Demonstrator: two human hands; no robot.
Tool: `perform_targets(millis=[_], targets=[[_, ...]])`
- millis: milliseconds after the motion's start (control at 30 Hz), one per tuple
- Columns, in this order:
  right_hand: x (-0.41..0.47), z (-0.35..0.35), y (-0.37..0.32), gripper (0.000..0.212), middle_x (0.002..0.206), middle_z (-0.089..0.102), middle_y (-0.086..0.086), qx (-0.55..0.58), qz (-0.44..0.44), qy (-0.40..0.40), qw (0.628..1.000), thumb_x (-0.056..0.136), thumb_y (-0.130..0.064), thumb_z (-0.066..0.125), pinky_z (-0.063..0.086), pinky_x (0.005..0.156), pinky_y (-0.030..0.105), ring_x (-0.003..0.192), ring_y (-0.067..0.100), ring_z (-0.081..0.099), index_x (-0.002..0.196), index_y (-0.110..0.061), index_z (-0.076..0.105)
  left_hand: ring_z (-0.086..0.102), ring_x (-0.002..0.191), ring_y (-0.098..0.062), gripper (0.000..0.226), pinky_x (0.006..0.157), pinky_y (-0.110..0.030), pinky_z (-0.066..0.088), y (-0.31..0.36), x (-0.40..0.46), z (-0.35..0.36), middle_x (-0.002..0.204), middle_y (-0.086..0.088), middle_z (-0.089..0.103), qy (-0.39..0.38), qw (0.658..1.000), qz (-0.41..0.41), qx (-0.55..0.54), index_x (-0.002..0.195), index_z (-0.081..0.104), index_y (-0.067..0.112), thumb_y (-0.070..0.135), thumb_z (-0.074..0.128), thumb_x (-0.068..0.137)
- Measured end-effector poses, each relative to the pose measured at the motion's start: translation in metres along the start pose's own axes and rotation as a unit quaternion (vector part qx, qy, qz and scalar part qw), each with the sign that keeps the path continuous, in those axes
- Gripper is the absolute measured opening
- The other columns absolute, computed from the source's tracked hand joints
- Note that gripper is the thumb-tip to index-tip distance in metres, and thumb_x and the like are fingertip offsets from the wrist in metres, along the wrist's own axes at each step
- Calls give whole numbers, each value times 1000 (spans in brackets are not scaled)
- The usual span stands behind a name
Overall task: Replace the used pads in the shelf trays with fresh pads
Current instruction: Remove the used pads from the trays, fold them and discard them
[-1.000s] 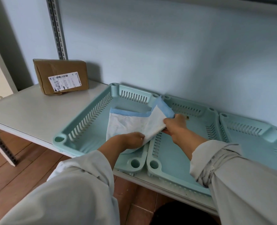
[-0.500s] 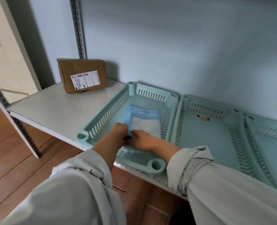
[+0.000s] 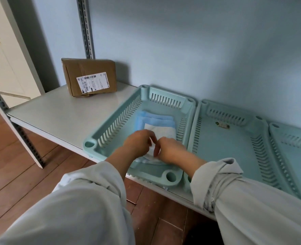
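On the pale grey shelf, folded blue-and-white absorbent pad lying inside leftmost mint-green slotted plastic tray, left hand and right hand fingers pinching its near white edge, brown cardboard box behind

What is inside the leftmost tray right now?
A folded blue-and-white pad lies in the leftmost tray. The left hand and right hand hold its near end, hiding that edge and the floor beneath.

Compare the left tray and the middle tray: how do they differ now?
The left tray holds a folded blue-and-white pad; the middle tray holds no pad. Both hands, left hand and right hand, work in the left tray; none touches the middle tray. Both are light teal with slotted walls.
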State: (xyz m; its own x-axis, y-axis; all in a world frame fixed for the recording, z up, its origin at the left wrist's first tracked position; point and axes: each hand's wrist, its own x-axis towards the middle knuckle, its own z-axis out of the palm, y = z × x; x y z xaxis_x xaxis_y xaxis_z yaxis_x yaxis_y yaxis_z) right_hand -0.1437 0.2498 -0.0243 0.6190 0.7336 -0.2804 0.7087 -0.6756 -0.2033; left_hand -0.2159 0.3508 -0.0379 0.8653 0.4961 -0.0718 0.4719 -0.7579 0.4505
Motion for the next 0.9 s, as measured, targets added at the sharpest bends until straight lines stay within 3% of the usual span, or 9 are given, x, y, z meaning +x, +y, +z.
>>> perform_targets(millis=[67,233,367,467,533,633,700,800,900], targets=[[0,0,3,30,120,63,8,-2,-13,-55,998,87,-25,61,48,96,38,108,27,60,116,-21,64,59,109,-21,31,90,-28,46,1,-1,5,116,-3,63,-98,995,4,6,113,65,21,5,56,87],[-5,-13,12,39,119,59,2,-83,-38,-49,995,78,-31,72,47,90,34,109,23,57,116,-26,61,54,114,-25,37,100,-33,45,-1,10,5,128,-8,49,-113,993,-8,41,117,62,25,13,67,82],[-10,-6,17,42,129,53,4,-165,-58,-18,984,84,-27,67,42,94,36,120,24,52,123,-25,52,28,140,-25,78,115,-42,28,0,3,10,153,-5,24,-166,973,99,125,145,33,24,34,73,78],[-11,-3,16,29,127,55,6,-162,-68,35,984,92,-25,54,43,91,36,117,25,54,121,-22,54,11,148,-19,96,120,-42,19,-10,0,14,161,4,6,-208,962,104,146,152,13,25,41,72,78],[-13,-6,17,25,119,59,4,-117,-72,69,988,90,-32,53,43,84,34,111,24,56,114,-23,56,16,147,-18,91,118,-41,25,-13,-2,11,160,7,11,-187,966,88,153,152,15,28,41,69,81],[-15,-13,22,21,109,62,-2,4,-92,97,991,85,-39,56,41,74,30,102,22,58,102,-27,57,43,133,-21,55,105,-38,40,-14,-4,0,145,4,43,-131,979,73,141,142,39,30,23,55,89],[-18,-17,28,29,115,60,-5,15,-116,56,992,82,-44,61,44,78,32,105,20,57,107,-31,52,55,117,-24,39,97,-37,46,-16,-3,-10,126,-1,60,-120,983,56,125,125,57,28,13,45,91],[-26,-18,35,59,132,52,-5,-57,-104,-30,992,78,-43,68,44,92,35,118,21,52,130,-34,41,58,110,-25,31,97,-35,45,-16,-6,-24,117,-6,64,-171,977,50,115,115,64,16,10,45,92],[-24,-11,33,31,128,57,2,-69,-102,-9,992,91,-30,55,43,89,34,118,25,53,121,-26,55,55,90,-22,23,80,-29,41,-13,-10,-38,97,-8,61,-215,969,47,116,107,64,5,12,50,91]])
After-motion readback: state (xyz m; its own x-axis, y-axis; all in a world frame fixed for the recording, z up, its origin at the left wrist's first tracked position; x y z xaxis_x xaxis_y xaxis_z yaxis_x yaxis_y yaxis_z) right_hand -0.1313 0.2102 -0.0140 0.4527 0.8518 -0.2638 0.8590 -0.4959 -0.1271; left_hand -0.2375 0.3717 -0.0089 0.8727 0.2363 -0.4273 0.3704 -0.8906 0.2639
